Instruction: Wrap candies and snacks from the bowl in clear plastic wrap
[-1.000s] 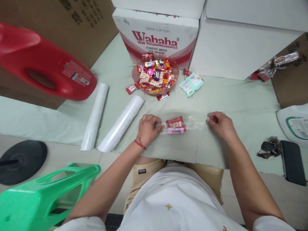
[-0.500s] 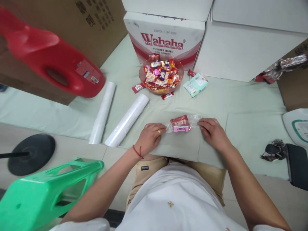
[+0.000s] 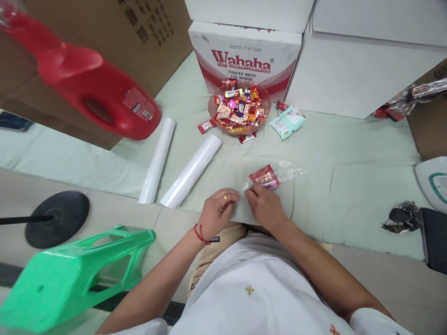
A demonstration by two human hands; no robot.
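Observation:
A red candy packet (image 3: 261,175) and a smaller pink one (image 3: 270,185) lie together on the cloth, wrapped in clear plastic film (image 3: 287,170). The film's right end spreads loose and crumpled. My right hand (image 3: 266,205) is closed at the film's left end, just below the packets, its fingertips pinching the film. To its left, my left hand (image 3: 220,209) has its fingers curled in a pinch, a small gap away from the right; whatever lies between those fingertips is hidden.
A glass bowl (image 3: 213,118) of wrapped candies stands before a Wahaha box (image 3: 240,60), with loose candies and a mint-green packet (image 3: 287,122) beside it. Two white rolls (image 3: 191,171) lie left. A red jug (image 3: 101,93), green stool (image 3: 52,284) and black phone-like object (image 3: 433,237) are around.
My right hand has let go of the film's right end and crossed to its left end. The left hand has moved slightly down, off the film. The view has shifted slightly.

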